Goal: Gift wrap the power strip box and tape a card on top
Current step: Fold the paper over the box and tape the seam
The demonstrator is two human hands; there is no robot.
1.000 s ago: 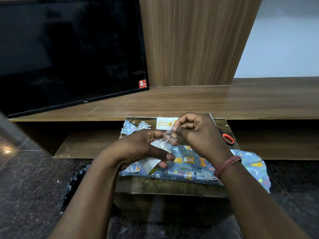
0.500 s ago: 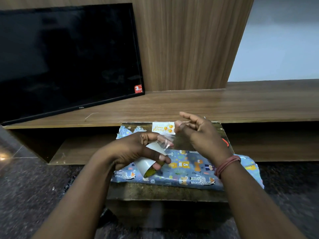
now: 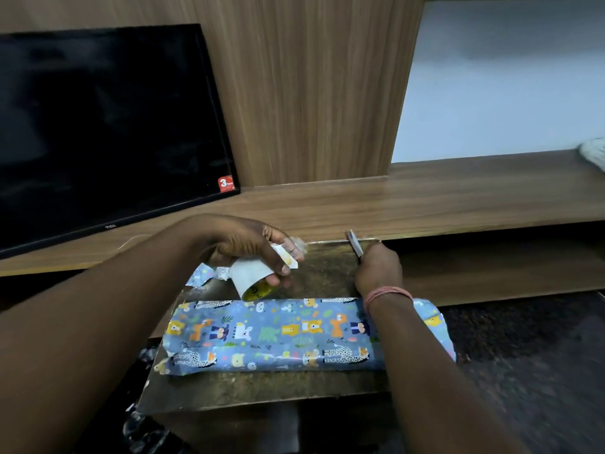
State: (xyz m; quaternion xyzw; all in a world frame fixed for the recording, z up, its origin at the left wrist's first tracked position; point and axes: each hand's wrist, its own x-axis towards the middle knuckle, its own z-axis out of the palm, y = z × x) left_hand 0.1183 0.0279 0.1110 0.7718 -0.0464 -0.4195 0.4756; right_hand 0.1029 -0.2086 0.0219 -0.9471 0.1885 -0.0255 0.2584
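The power strip box (image 3: 271, 335), wrapped in blue animal-print paper, lies lengthwise on a small dark stool (image 3: 262, 388). Above its far left end, my left hand (image 3: 242, 250) grips a white tape roll (image 3: 252, 281), and a clear strip of tape (image 3: 296, 249) sticks to its fingertips. A bit of white and yellow by those fingers may be the card (image 3: 289, 259); I cannot tell. At the stool's far right, my right hand (image 3: 376, 270) is curled round the scissors (image 3: 355, 245), whose blades point up and away. The handles are hidden.
A crumpled scrap of wrapping paper (image 3: 204, 276) lies at the stool's far left. Behind the stool runs a long wooden shelf (image 3: 425, 198), with a black TV (image 3: 108, 126) leaning at the left and a white cloth (image 3: 594, 152) at the right edge. The floor is dark stone.
My right hand let go of the tape end and moved right to take hold of the scissors. My left hand lifted the roll, with the tape strip on its fingers.
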